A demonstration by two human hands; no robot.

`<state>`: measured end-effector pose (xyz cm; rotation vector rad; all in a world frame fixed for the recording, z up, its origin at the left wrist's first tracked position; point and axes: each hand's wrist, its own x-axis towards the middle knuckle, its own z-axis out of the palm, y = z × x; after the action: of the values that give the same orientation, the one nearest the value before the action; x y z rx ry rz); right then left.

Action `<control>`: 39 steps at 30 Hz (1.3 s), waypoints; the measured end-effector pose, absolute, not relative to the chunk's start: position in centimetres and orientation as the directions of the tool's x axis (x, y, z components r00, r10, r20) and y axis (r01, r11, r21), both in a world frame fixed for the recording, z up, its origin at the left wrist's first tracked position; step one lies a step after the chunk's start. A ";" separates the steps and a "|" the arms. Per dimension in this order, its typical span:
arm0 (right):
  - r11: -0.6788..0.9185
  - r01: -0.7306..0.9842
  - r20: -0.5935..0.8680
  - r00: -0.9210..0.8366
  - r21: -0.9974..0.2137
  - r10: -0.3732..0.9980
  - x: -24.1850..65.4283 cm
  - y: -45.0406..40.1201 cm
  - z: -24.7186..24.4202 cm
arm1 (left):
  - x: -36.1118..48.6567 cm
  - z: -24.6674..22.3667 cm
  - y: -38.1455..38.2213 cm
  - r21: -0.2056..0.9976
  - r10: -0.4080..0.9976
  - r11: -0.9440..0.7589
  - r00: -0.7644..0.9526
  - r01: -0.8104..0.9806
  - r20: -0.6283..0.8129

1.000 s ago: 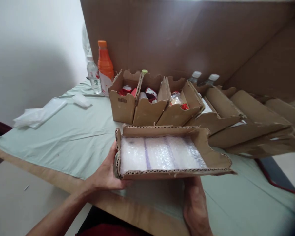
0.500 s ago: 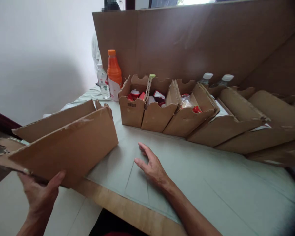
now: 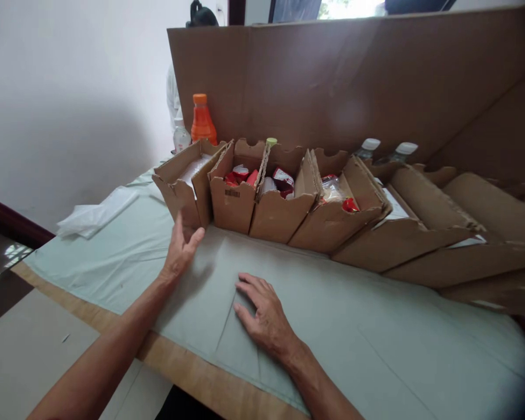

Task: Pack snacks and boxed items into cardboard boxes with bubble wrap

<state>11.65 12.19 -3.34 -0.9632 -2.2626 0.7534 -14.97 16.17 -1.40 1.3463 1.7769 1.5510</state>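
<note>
Pale green cloth [image 3: 332, 309] covers the table, its bare wooden edge [image 3: 192, 370] running from eight o'clock to six, and a tall brown cardboard screen [image 3: 310, 81] stands across twelve o'clock. Before it, a row of topless cardboard bins [image 3: 280, 220] stretches from ten o'clock round to about three. The leftmost bin [image 3: 182, 204], at ten o'clock, holds a bubble-wrapped pack [image 3: 196, 169] and stands beside the barcoded bin [image 3: 227, 207], where red packets [image 3: 252, 177] show above the front rim.

The left hand [image 3: 182, 252], at eight o'clock, is at the leftmost bin's near face, thumb and fingers apart; whether a fingertip touches the cardboard, I cannot tell. The right hand [image 3: 265, 318], at six o'clock, is palm down over the cloth, fingers slightly bent and thumb apart.

At eleven o'clock an orange bottle [image 3: 203, 125] stands behind the leftmost bin, a clear bottle [image 3: 182, 137] just left of it. Translucent plastic bags [image 3: 98, 213] lie at nine o'clock. Two white-capped bottles [image 3: 370, 144] rise behind the row at two o'clock.
</note>
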 end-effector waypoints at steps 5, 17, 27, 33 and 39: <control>0.587 0.463 0.238 -0.614 -0.664 0.753 11.8 12.0 -2.8 | -11.9 -3.1 14.9 0.895 0.960 -0.070 -0.213 0.440 0.180; 0.572 0.467 0.232 -0.601 -0.674 0.765 11.8 12.2 -2.5 | -15.9 -2.8 16.1 0.884 0.831 -0.030 -0.480 0.467 0.281; 0.585 0.456 0.251 -0.603 -0.671 0.757 11.6 12.1 -2.4 | -14.4 -3.3 15.4 0.826 0.958 -0.120 -0.154 0.551 0.242; 0.594 0.469 0.261 -0.597 -0.654 0.759 11.4 11.9 -2.7 | -14.8 -3.4 15.5 0.740 0.955 -0.129 -0.119 0.660 0.273; 0.665 0.513 0.226 -0.673 -0.544 0.704 11.0 11.5 -2.3 | -14.6 -4.0 15.7 0.498 0.952 -0.067 -0.094 0.865 0.291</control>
<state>10.99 11.53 -2.30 -0.9518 -2.4610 0.6209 -14.56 15.67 -3.96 2.0077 2.0378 0.8800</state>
